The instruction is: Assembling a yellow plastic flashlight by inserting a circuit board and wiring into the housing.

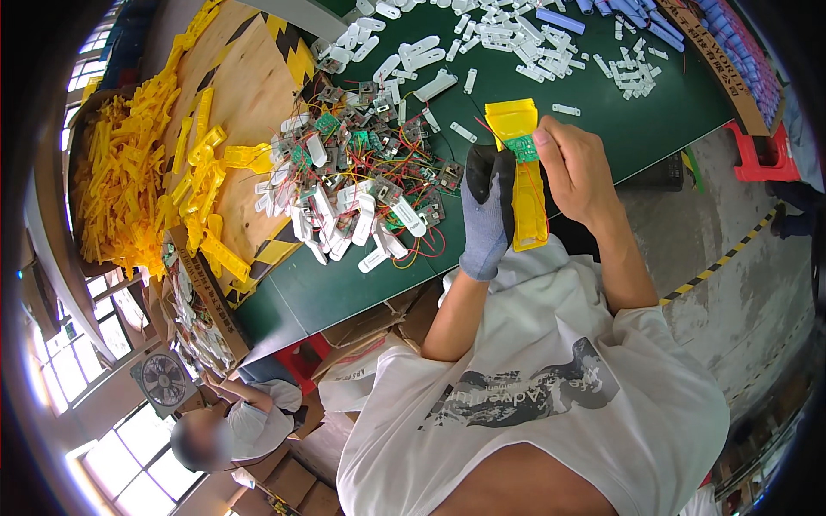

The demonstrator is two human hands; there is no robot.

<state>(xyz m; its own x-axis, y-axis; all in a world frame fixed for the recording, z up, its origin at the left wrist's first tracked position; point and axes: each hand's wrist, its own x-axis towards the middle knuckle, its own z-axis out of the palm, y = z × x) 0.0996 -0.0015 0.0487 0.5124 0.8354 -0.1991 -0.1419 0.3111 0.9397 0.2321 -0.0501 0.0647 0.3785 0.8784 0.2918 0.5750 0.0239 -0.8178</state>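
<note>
Nearest the camera, the left hand [484, 225], in a grey knit glove with dark fingertips, has its grip closed around the left edge of a long yellow plastic housing [527, 185], held upright above the near edge of the desk. The bare right hand [575, 168] is on the housing's right side, its thumb and fingers pinching a small green circuit board [521, 148] against the upper part of the housing; thin red wires trail from the board.

Just beyond the hands lies the dark green desk [344, 288]. On it, to the left of the housing, sits a tangled heap of small green circuit boards with red wires and white plastic strips [361, 176].

Further left, a bare wooden board [245, 95] with black-and-yellow striped edges carries a loose pile of yellow plastic housings [202, 185], and beyond it a box [120, 176] is filled with more yellow parts.

At the far side of the desk, scattered white plastic pieces [508, 39] lie well apart from the hands, with pale blue cylinders [654, 26] beside them.
</note>
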